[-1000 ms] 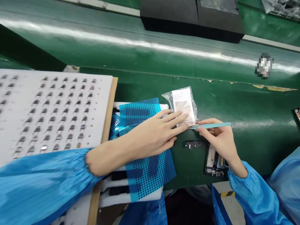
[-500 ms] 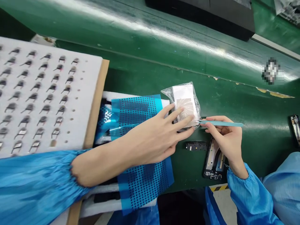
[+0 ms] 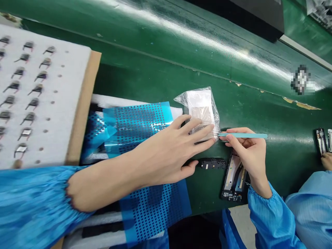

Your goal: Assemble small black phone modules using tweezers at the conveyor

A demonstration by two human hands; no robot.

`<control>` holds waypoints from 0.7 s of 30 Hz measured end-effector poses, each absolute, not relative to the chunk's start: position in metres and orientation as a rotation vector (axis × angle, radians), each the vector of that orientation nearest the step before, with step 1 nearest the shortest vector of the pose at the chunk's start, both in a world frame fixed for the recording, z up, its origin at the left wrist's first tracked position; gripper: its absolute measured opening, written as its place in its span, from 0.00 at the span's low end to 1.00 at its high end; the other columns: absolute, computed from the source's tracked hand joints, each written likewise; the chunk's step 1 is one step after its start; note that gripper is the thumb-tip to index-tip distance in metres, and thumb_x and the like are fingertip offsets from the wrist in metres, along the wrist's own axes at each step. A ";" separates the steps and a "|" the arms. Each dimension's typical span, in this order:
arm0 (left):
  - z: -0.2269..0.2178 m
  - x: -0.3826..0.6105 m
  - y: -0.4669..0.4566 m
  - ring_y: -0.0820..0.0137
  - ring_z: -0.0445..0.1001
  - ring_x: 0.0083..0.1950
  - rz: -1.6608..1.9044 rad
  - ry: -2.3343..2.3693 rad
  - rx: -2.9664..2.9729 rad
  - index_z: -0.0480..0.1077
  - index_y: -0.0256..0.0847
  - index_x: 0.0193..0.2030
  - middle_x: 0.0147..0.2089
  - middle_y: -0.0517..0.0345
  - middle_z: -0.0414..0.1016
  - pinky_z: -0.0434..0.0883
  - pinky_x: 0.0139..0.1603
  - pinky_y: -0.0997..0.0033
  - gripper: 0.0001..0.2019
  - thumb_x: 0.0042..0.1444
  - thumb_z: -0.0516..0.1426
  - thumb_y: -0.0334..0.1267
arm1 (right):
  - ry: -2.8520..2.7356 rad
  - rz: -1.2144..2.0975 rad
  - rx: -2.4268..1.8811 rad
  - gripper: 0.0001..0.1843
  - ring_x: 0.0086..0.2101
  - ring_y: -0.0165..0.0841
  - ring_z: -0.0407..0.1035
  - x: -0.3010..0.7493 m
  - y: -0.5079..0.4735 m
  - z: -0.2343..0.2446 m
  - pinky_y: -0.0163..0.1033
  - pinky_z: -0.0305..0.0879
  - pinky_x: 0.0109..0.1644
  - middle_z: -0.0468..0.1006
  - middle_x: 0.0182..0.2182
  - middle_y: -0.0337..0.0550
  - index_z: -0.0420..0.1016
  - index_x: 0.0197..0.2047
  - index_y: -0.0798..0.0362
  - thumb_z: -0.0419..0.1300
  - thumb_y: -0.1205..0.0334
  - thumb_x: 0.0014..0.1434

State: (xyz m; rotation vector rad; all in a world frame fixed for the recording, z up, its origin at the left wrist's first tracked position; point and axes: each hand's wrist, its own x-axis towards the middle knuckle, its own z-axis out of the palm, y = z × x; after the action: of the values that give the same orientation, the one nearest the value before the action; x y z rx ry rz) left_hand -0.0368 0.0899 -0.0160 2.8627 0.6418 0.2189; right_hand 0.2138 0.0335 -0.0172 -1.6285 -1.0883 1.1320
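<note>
My left hand [image 3: 171, 148] lies with spread fingers across the lower part of a clear plastic bag [image 3: 215, 103]. Inside the bag is a white sheet [image 3: 199, 98] with a beige patch on it. My right hand [image 3: 246, 148] pinches light-blue tweezers [image 3: 249, 135], their tips touching the bag's lower right edge beside my left fingertips. Whether the tips grip anything is too small to tell. Close under my left thumb rests a small black phone part [image 3: 213, 163]. An opened phone body [image 3: 233, 180] lies below my right hand, partly covered by it.
Blue perforated film [image 3: 155, 211] drapes over a white foam tray [image 3: 116, 100] under my left forearm. At the left stands a foam board [image 3: 59, 93] holding rows of small black parts. Another person's hand [image 3: 327, 160] is beside a phone [image 3: 321, 141] at the far right.
The view has shifted slightly, so the foam board sits further left. My left thumb has spread away from the other fingers. Another person's hand now shows at the right. The tweezers stay at the bag.
</note>
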 end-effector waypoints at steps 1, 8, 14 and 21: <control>-0.016 -0.037 0.090 0.41 0.71 0.69 0.224 0.641 2.860 0.71 0.38 0.75 0.77 0.42 0.71 0.71 0.68 0.36 0.31 0.67 0.61 0.44 | -1.085 1.130 -1.632 0.15 0.40 0.43 0.90 0.213 0.034 -0.017 0.39 0.89 0.43 0.92 0.37 0.45 0.89 0.44 0.50 0.80 0.49 0.62; -0.017 -0.036 0.089 0.40 0.71 0.68 0.239 0.640 2.851 0.72 0.38 0.74 0.77 0.41 0.71 0.70 0.69 0.35 0.32 0.65 0.64 0.44 | -1.062 1.159 -1.646 0.16 0.41 0.42 0.90 0.213 0.037 -0.015 0.37 0.89 0.43 0.92 0.36 0.46 0.89 0.44 0.51 0.80 0.49 0.61; -0.016 -0.036 0.089 0.41 0.71 0.69 0.223 0.647 2.851 0.71 0.41 0.75 0.78 0.42 0.70 0.70 0.70 0.36 0.33 0.65 0.65 0.45 | -1.076 1.195 -1.643 0.16 0.40 0.41 0.90 0.214 0.041 -0.013 0.34 0.88 0.43 0.92 0.35 0.46 0.89 0.42 0.51 0.81 0.49 0.60; -0.013 -0.036 0.088 0.42 0.70 0.69 0.231 0.659 2.861 0.72 0.41 0.74 0.79 0.44 0.70 0.69 0.71 0.38 0.32 0.66 0.64 0.45 | -1.087 1.183 -1.624 0.12 0.41 0.40 0.90 0.215 0.040 -0.014 0.34 0.88 0.45 0.92 0.36 0.44 0.89 0.41 0.50 0.80 0.52 0.61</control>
State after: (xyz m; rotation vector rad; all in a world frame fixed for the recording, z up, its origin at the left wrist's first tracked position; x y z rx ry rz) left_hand -0.0364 0.0884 -0.0133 2.8610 0.6585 0.2311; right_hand 0.2154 0.0397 -0.0145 -1.6238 -1.0873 1.1828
